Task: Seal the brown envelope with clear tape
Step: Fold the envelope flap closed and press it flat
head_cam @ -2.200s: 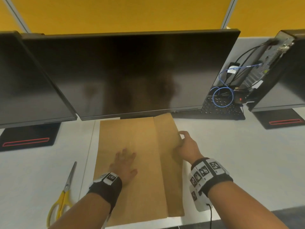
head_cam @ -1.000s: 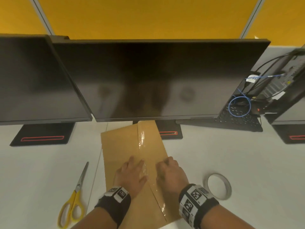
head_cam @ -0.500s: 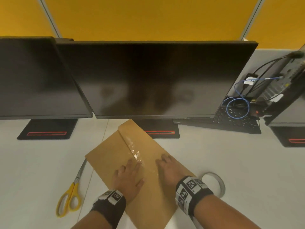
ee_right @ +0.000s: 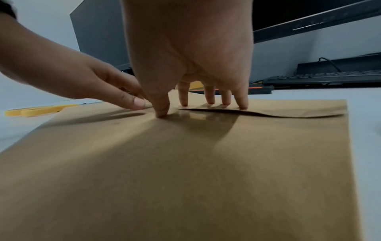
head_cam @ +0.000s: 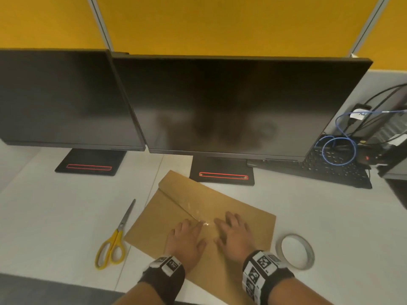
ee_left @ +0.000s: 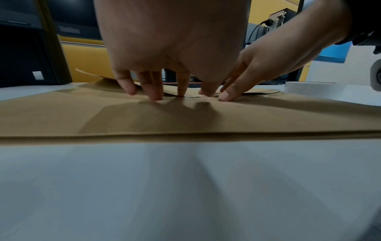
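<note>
A brown envelope (head_cam: 240, 214) lies turned at an angle on the white desk, flap folded down. A shiny strip of clear tape (head_cam: 193, 209) runs along the flap's edge. My left hand (head_cam: 187, 237) and right hand (head_cam: 234, 233) lie side by side on it, fingers spread and straight, pressing the tape. In the left wrist view the left hand's fingertips (ee_left: 154, 97) press the envelope (ee_left: 185, 117) at the flap. In the right wrist view the right hand's fingertips (ee_right: 183, 104) press along the flap edge, which gapes a little further right on the envelope (ee_right: 185, 171).
A roll of clear tape (head_cam: 294, 251) lies right of the envelope. Yellow-handled scissors (head_cam: 114, 241) lie to the left. Two dark monitors (head_cam: 231, 106) stand behind on black bases (head_cam: 222, 173). A keyboard (head_cam: 334, 170) and cables sit at the back right.
The envelope has turned clockwise from upright to a steep angle under both hands. Tape now lies along the flap edge, and the tape roll has appeared at the right.
</note>
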The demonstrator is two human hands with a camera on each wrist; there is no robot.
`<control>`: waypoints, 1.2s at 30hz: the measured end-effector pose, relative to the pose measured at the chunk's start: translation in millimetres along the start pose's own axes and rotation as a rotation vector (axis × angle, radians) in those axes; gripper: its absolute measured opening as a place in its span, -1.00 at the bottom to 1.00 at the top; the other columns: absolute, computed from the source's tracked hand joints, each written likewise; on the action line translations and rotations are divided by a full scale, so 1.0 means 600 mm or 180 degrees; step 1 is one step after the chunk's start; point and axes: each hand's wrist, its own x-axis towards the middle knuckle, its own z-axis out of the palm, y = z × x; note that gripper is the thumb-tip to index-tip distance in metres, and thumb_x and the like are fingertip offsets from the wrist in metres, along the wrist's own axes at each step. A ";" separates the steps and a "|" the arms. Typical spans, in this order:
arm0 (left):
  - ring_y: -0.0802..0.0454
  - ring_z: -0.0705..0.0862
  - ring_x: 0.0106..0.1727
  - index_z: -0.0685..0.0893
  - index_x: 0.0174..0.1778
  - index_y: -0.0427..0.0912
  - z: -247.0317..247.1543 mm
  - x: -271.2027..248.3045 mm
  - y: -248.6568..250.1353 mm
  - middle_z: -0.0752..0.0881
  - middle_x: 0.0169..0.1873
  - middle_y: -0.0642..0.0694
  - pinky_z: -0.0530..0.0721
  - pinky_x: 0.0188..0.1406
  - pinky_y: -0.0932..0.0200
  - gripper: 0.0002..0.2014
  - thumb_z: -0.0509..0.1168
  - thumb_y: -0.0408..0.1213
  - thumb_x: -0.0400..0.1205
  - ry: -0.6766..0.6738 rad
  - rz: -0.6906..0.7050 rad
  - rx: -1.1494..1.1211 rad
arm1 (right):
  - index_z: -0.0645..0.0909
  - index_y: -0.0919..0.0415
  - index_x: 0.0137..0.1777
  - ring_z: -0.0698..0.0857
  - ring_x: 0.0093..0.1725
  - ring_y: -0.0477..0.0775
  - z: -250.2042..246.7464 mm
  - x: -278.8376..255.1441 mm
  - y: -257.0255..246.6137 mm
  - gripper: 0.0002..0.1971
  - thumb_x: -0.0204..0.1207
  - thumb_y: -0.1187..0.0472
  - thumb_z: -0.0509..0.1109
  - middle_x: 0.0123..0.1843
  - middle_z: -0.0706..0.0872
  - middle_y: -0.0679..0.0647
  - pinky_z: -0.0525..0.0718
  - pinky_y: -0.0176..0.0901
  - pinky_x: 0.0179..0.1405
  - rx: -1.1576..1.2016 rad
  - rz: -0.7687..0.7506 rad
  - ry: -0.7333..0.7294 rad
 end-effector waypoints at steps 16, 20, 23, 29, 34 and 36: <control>-0.19 -0.22 0.70 -0.23 0.66 0.21 0.018 0.010 -0.036 -0.30 0.69 -0.08 0.04 0.60 -0.28 -0.15 0.00 0.41 0.54 -0.0461 -0.0174 -0.0181 | 0.21 -0.22 0.57 -0.17 0.70 0.11 -0.033 0.012 0.009 -0.36 0.54 0.26 0.26 0.73 -0.06 -0.07 -0.21 0.31 0.63 0.0209 -0.0127 -0.0278; -0.20 -0.22 0.70 -0.23 0.65 0.23 0.019 0.011 -0.034 -0.29 0.69 -0.07 0.03 0.60 -0.30 -0.14 0.00 0.43 0.52 -0.0489 -0.0198 -0.0202 | 0.20 -0.21 0.58 -0.18 0.70 0.10 -0.035 0.008 0.009 -0.29 0.46 0.30 0.24 0.73 -0.10 -0.08 -0.23 0.31 0.63 0.0295 -0.0105 -0.0317; -0.20 -0.13 0.70 -0.11 0.65 0.23 0.010 0.016 -0.031 -0.17 0.70 -0.09 0.00 0.59 -0.31 -0.13 0.02 0.45 0.47 -0.0422 -0.0248 -0.0026 | 0.18 -0.21 0.59 -0.18 0.69 0.09 -0.034 0.007 0.013 -0.27 0.43 0.28 0.25 0.73 -0.11 -0.08 -0.22 0.29 0.63 0.0281 -0.0125 -0.0336; -0.14 -0.09 0.70 -0.02 0.67 0.15 -0.005 0.050 -0.007 -0.13 0.70 -0.09 0.07 0.60 -0.21 -0.25 -0.22 0.32 0.52 -0.0218 -0.0057 -0.0029 | 0.19 -0.21 0.60 -0.15 0.70 0.10 -0.035 0.010 0.020 -0.32 0.51 0.23 0.27 0.73 -0.08 -0.06 -0.18 0.27 0.61 0.0263 -0.0237 -0.0303; -0.19 -0.18 0.70 -0.21 0.65 0.26 -0.001 0.076 0.008 -0.25 0.70 -0.07 0.05 0.57 -0.34 -0.36 -0.15 0.27 0.67 -0.0541 -0.0025 0.0051 | 0.22 -0.17 0.60 -0.12 0.70 0.12 -0.036 0.011 0.026 -0.39 0.56 0.15 0.28 0.73 -0.06 -0.01 -0.12 0.26 0.62 0.0358 -0.0256 -0.0263; -0.19 -0.20 0.70 -0.24 0.64 0.27 0.004 0.077 0.011 -0.27 0.69 -0.05 0.08 0.57 -0.33 -0.35 -0.16 0.29 0.66 -0.0572 -0.0068 0.0048 | 0.24 -0.15 0.60 -0.10 0.70 0.10 -0.034 0.012 0.032 -0.40 0.57 0.14 0.29 0.73 -0.04 0.01 -0.10 0.22 0.62 0.0380 -0.0257 -0.0243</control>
